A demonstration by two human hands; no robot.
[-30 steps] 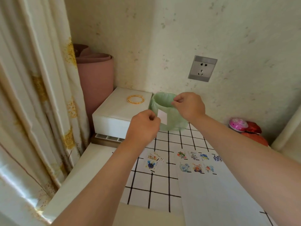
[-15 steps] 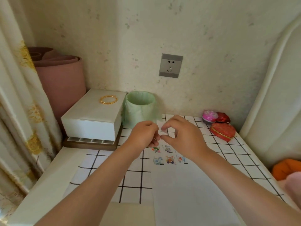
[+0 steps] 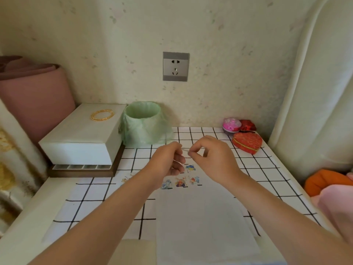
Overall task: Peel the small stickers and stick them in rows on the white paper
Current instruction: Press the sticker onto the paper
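Observation:
A long white paper [image 3: 200,222] lies on the checked tablecloth [image 3: 107,190], running toward me. Several small cartoon stickers [image 3: 180,182] sit in rows at its far end. Both hands hover just above those rows. My left hand [image 3: 168,163] and my right hand [image 3: 212,159] pinch a small thin sticker piece [image 3: 185,150] between their fingertips, seen edge-on. Loose stickers [image 3: 125,179] lie on the cloth left of my left forearm.
A green-lined small bin [image 3: 143,124] stands at the back. Left of it sits a white box [image 3: 82,134] with a gold bangle [image 3: 102,114] on top. Red and pink trinket boxes [image 3: 246,141] sit back right. A pink roll [image 3: 34,96] stands far left.
The hands came down from in front of the green bin to just above the sticker rows. The view swung right and down, and the small piece now shows edge-on.

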